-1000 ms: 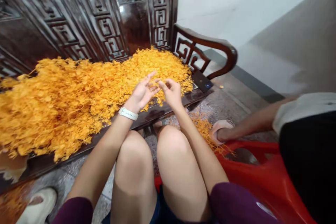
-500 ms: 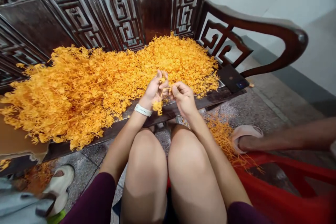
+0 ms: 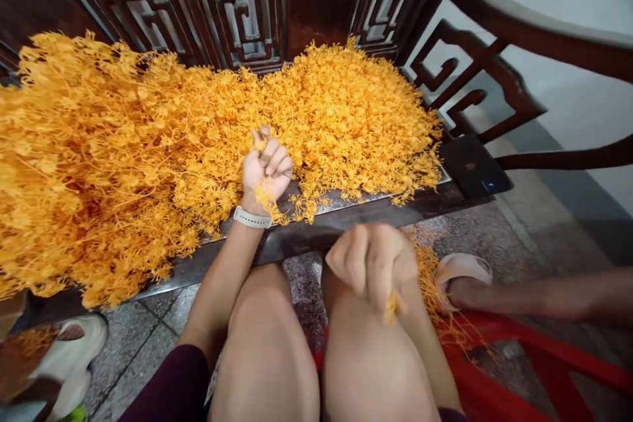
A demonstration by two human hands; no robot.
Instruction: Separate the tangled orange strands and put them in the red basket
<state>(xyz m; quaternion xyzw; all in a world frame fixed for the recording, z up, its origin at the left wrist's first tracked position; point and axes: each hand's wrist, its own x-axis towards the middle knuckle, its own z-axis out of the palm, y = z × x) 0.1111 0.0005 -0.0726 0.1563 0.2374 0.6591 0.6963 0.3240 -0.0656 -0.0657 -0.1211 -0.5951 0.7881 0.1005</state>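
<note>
A big heap of orange flower sprigs (image 3: 361, 119) with thin stems and frilly heads covers the seat of a dark wooden bench (image 3: 297, 241). My left hand (image 3: 270, 171), with a pale watch strap at the wrist, is curled palm up over the bench edge. Its fingers are closed on an orange flower sprig (image 3: 266, 196), which dangles over the palm. My right hand (image 3: 373, 260) is a blurred fist above my right knee. From its underside pokes a small orange sprig piece (image 3: 391, 307); the rest of that piece is hidden.
A dark phone (image 3: 477, 165) lies at the bench's right end, beside the carved armrest (image 3: 494, 66). Loose orange stems (image 3: 430, 270) lie on the floor near another person's foot in a pale shoe (image 3: 465, 271) and a red plastic stool (image 3: 494, 369). Another pale shoe (image 3: 74, 349) is at lower left.
My right hand has come away from the left and drawn back over my right knee, carrying a small orange piece. My left fingers have curled in further. The view has shifted closer to the bench.
</note>
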